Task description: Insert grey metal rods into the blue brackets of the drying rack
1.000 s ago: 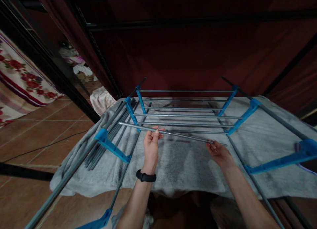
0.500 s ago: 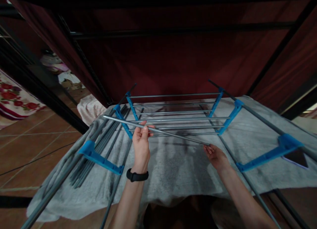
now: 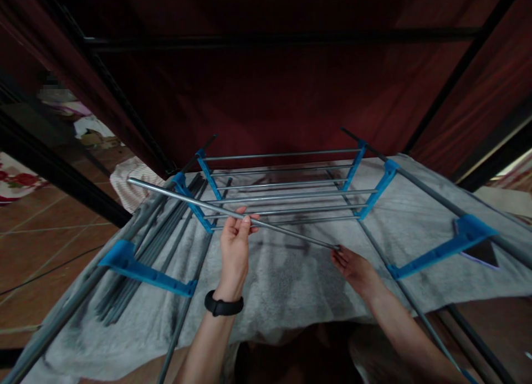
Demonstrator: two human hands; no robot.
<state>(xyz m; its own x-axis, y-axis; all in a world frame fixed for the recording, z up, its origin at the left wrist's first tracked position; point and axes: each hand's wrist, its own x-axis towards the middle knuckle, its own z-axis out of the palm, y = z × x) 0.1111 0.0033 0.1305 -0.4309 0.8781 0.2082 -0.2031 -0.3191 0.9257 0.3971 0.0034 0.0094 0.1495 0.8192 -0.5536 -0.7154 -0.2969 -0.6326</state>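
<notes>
We barely make out the right tip of the rod point(image 3: 187, 200), pinched in our right hand point(image 3: 351, 266); the rack point(image 3: 291, 196) runs out of view at the near side. Our left hand point(image 3: 234, 242) pinches the thin, straight, silvery rod near mid-length, above the grey cloth point(image 3: 291, 290).

A person's bare forearms extend over the near edge of a grey blanket point(image 3: 286, 298), the left forearm point(image 3: 211, 342) leaning slightly inward, the right forearm point(image 3: 401, 315) slanting in from the near right side. The left hand point(image 3: 236, 229) is raised in a pinch, thumb pressed toward bent fingers, its wrist nearly straight. The right hand point(image 3: 348, 264), closer to the near edge, points inward with fingertips gathered together.
</notes>
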